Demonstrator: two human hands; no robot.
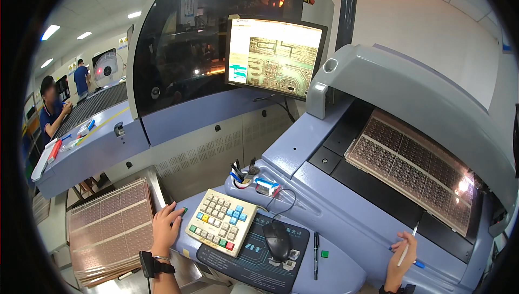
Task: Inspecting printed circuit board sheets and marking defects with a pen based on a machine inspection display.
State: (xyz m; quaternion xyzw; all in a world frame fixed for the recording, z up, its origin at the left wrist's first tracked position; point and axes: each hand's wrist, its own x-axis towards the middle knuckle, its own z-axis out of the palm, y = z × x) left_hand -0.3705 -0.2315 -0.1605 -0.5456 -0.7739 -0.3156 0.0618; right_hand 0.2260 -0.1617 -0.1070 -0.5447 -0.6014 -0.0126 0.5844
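My left hand (166, 228) has its fingers stretched out at the left edge of the blue console, holding nothing. Its fingertips are close to a small green key or button (185, 210), just left of a cream keypad (221, 222) with coloured keys. My right hand (401, 256) is closed round a slim white pen-like stick (403, 253), its thin tip pointing up toward a stack of circuit board panels (408, 164) on the machine's black bed. A blue pen-like thing (419, 264) shows on both sides of that hand; whether it is held, I cannot tell.
A black mouse (277, 241) and a dark pen (316, 255) lie on or beside a printed mat (248, 264). Behind stand a pen cup (241, 181) and a monitor (274, 56). More panels (111, 229) are stacked at left. A grey hood (416, 88) arches over the bed. Two people are far left.
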